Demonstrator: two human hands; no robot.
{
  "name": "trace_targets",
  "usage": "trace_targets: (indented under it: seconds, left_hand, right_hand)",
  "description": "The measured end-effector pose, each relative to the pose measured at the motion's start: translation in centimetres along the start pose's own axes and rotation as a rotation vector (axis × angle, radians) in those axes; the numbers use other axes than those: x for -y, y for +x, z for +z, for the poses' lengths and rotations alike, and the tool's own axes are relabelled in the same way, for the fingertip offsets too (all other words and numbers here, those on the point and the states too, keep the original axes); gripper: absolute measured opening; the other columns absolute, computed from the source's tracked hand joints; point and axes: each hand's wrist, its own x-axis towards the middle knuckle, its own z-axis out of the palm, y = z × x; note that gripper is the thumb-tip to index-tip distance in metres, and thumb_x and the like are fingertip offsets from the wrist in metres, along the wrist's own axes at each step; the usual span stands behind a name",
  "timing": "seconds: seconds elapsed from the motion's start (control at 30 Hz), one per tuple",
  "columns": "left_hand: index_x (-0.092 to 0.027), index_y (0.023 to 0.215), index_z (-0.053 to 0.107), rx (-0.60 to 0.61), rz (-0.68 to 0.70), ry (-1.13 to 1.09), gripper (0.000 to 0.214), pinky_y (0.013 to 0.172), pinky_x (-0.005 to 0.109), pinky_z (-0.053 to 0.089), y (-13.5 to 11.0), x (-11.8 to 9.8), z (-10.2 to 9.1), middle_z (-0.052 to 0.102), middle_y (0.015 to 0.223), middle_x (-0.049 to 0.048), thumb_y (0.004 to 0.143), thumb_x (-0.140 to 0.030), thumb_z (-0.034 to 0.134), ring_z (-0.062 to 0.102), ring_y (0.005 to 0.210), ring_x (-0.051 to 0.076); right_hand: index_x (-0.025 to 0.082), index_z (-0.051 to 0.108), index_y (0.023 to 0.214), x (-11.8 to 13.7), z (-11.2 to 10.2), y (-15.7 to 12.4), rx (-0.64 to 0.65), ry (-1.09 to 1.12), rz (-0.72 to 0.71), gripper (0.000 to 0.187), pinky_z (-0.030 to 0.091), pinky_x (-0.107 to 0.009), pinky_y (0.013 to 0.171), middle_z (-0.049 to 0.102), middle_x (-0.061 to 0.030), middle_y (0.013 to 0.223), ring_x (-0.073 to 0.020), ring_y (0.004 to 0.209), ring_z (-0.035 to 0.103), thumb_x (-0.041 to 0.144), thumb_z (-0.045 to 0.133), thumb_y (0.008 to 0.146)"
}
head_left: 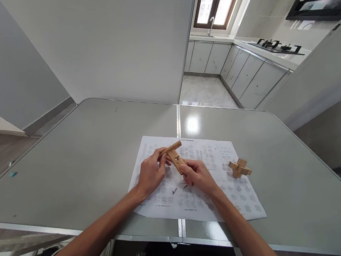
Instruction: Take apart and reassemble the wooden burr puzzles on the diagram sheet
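Note:
Above a printed sheet (161,209) covered with small diagrams, both my hands hold notched wooden puzzle pieces. My left hand (152,171) pinches one wooden stick (173,146), which slants up to the right. In my right hand (197,174), closed fingers grip a second notched wooden piece (176,161), tilted down to the right. The two pieces meet or cross between my hands; whether they interlock I cannot tell. To the right, an assembled wooden burr puzzle (239,168) rests at the sheet's right edge.
The grey folding table (76,166) has a metal seam down its middle and a metal rim. A small teal bit (13,174) lies near its left edge. Beyond the table are a white wall (107,34) and a kitchen with a stove (278,46).

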Motion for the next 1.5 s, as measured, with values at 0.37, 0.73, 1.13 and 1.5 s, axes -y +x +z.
trace_targets:
  seconds: [0.37,0.73,1.13,1.5]
  left_hand:
    - [-0.026,0.127,0.061,-0.043,0.041,0.136,0.025,0.060,0.028,0.058,-0.2,0.5,0.0,0.081,0.104,0.0044,0.108,-0.033,0.048,0.080,0.084,0.020]
    - [-0.026,0.123,0.062,-0.029,0.007,0.064,0.021,0.060,0.026,0.056,0.1,-0.2,-0.2,0.082,0.102,0.0021,0.108,-0.031,0.048,0.081,0.086,0.020]
    - [-0.025,0.119,0.058,-0.107,-0.045,0.089,0.017,0.065,0.028,0.056,0.8,0.4,-0.9,0.080,0.114,0.0024,0.109,-0.030,0.044,0.080,0.083,0.018]
    - [-0.025,0.102,0.061,-0.081,0.106,0.220,0.017,0.083,0.039,0.052,0.5,0.0,-1.0,0.075,0.088,0.0020,0.108,-0.034,0.048,0.068,0.084,0.023]
  right_hand:
    - [0.023,0.053,0.069,0.2,0.1,-0.2,0.004,-0.066,0.009,0.045,0.035,-0.026,0.045,0.048,0.0075,0.047,-0.0097,0.039,0.041,0.058,0.061,0.096]
    - [0.023,0.054,0.069,0.0,0.0,-0.1,0.010,-0.016,-0.012,0.043,0.037,-0.026,0.046,0.047,0.0082,0.045,-0.0094,0.038,0.042,0.055,0.061,0.097]
    - [0.023,0.051,0.063,0.3,0.1,-0.5,0.010,-0.082,-0.030,0.047,0.035,-0.026,0.045,0.047,0.0060,0.047,-0.0104,0.040,0.041,0.054,0.061,0.096]
    - [0.021,0.068,0.093,-0.2,-0.9,0.4,-0.536,-0.370,-0.090,0.044,0.048,-0.034,0.067,0.070,-0.0066,0.086,-0.0214,0.073,0.059,0.062,0.052,0.103]
